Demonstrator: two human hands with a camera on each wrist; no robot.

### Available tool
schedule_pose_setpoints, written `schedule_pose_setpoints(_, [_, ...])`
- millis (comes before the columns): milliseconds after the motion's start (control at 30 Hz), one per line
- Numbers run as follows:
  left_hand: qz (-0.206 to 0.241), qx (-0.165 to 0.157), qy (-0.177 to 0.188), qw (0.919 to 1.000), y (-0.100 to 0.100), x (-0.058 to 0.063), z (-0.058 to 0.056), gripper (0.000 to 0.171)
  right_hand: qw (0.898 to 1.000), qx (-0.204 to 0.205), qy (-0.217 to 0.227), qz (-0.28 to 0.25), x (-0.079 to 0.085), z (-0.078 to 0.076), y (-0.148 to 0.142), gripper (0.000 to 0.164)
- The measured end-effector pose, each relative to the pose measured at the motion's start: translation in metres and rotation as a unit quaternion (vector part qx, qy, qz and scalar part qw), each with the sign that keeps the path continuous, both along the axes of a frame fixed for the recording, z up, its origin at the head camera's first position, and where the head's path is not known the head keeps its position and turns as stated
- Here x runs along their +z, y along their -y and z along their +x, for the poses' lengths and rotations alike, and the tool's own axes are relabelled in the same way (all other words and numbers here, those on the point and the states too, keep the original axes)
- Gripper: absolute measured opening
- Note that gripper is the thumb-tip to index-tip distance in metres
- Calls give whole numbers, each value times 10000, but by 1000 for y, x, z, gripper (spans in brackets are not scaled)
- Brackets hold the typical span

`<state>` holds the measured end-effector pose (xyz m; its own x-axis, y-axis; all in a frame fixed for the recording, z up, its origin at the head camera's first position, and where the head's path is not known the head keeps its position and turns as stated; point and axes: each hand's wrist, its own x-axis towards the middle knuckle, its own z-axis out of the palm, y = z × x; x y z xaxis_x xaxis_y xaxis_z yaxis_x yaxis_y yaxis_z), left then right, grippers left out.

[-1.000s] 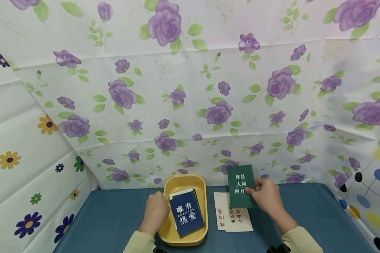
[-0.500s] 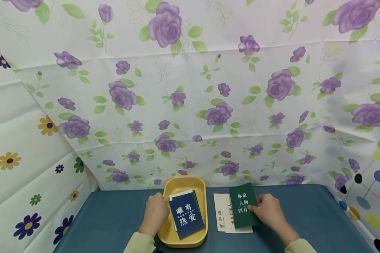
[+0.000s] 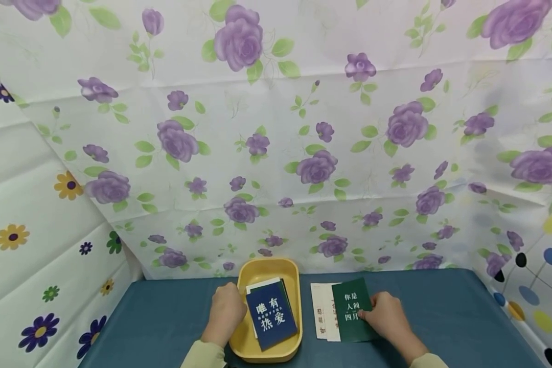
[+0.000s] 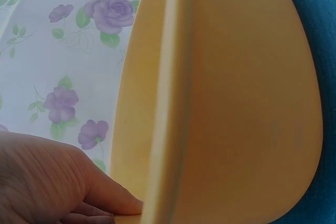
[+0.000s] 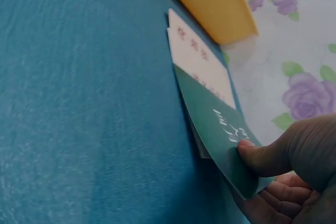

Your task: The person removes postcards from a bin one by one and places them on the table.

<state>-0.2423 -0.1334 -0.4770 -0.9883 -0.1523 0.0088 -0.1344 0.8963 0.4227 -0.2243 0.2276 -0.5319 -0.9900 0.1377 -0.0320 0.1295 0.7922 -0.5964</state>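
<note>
Big purple roses and green leaves cover the white cloth (image 3: 276, 235) at the far side. White cloth (image 3: 32, 276) with small bright flowers hangs on the left, and cloth with coloured dots (image 3: 529, 294) hangs on the right. Dark blue cloth covers the table (image 3: 175, 317). On it sits a yellow tray (image 3: 240, 342) with rounded corners.

Pale sleeves (image 3: 204, 354) show at the near edge. The left hand (image 3: 227, 314) grips the left rim of the tray with curled fingers. The right hand (image 3: 386, 321) pinches a green card (image 3: 347, 296) by its right edge, thumb on top. This card is to the right of the tray, over two white cards (image 3: 321, 312) with dark writing. It tilts, with the held edge up off the table; I cannot tell if it touches the white ones.

Inside the tray, a blue card (image 3: 271, 327) lies at a slant on top of green and white ones. White Chinese writing marks both the blue card and the held green card.
</note>
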Motion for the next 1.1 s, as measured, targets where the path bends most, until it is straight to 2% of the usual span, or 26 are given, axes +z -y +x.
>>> schedule_pose_setpoints(200, [17,-57,-62,10000,0,-2,-1,10,9996,-148,210,95,-5,-1,1,57])
schedule_pose_setpoints(500, [-19,-29,-5,10000,-1,-1,-1,10,9972,-369,250,607,-5,-1,3,55])
schedule_pose_setpoints(767, [16,31,78,10000,-1,-1,0,10,9942,-236,178,1036,2,1,8,37])
schedule_pose_setpoints(967, [-24,13,72,10000,-1,1,-2,10,9925,-213,81,1199,4,-1,11,33])
schedule_pose_setpoints(1100, [-63,7,72,10000,-1,2,-2,11,9925,-221,177,1189,4,-1,13,32])
